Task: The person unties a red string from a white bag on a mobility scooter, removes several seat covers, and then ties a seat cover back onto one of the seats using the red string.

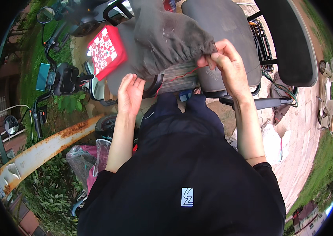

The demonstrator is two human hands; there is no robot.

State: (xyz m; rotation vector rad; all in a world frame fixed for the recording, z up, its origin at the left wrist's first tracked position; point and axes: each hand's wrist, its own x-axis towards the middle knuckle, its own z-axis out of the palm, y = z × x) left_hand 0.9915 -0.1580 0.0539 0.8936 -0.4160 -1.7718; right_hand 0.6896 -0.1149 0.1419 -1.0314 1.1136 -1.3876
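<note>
A dark grey cloth cover (169,38) with a gathered, puckered edge is stretched between my two hands, above the seats of a vehicle. My right hand (229,66) pinches its right end between thumb and fingers. At the lower left corner of the cloth, my left hand (130,94) has its thumb and fingertips drawn together at the edge; part of that grip is hidden. Beneath the cloth hangs a thin red cord (181,77), running down toward my lap. A padded grey seat (222,26) lies under and beyond my right hand.
A red patterned bag (107,50) rests on the seat at left. Handlebars with a display (43,77) stand farther left, above a rusty metal beam (57,141). To the right are a black backrest (290,41), an armrest (260,102), a white plastic bag (274,144) and a parked scooter (328,100).
</note>
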